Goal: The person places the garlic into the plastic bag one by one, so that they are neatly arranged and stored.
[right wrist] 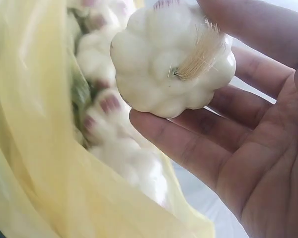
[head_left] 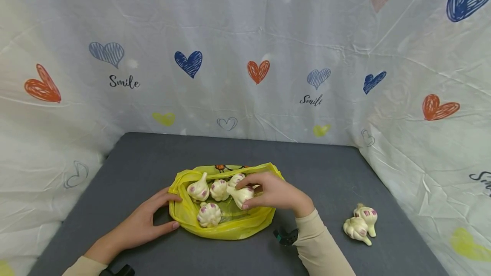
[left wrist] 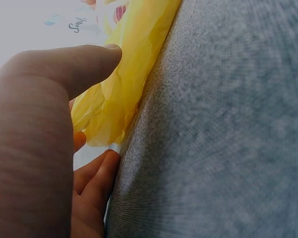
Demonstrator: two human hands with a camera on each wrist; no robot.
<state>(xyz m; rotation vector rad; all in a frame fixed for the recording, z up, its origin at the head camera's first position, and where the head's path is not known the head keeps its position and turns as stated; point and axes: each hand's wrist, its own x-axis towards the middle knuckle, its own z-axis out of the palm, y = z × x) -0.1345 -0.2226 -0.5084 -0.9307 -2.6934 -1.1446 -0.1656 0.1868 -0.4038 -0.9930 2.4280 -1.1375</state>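
Note:
A yellow plastic bag (head_left: pixel 234 230) lies with its mouth spread wide, and several white garlic bulbs with purple patches, such as one at the front (head_left: pixel 209 214), rest inside. Thumb and fingers of my right hand (head_left: pixel 270 191) pinch a garlic bulb (head_left: pixel 241 195) over the bag's right half. The right wrist view shows that garlic bulb (right wrist: pixel 171 62) root end toward the camera, its tan root tuft sticking out. At the bag's left rim, my left hand (head_left: pixel 147 215) touches the plastic, thumb and index finger spread apart. Its thumb (left wrist: pixel 94 62) lies against the bag's yellow side (left wrist: pixel 144 44).
Two more garlic bulbs (head_left: pixel 360 222) lie together on the grey table (head_left: pixel 314 165), right of my right forearm. A white sheet (head_left: pixel 245 24) printed with hearts and "Smile" hangs behind the table and along both sides. Dark wrist devices show beside both sleeves.

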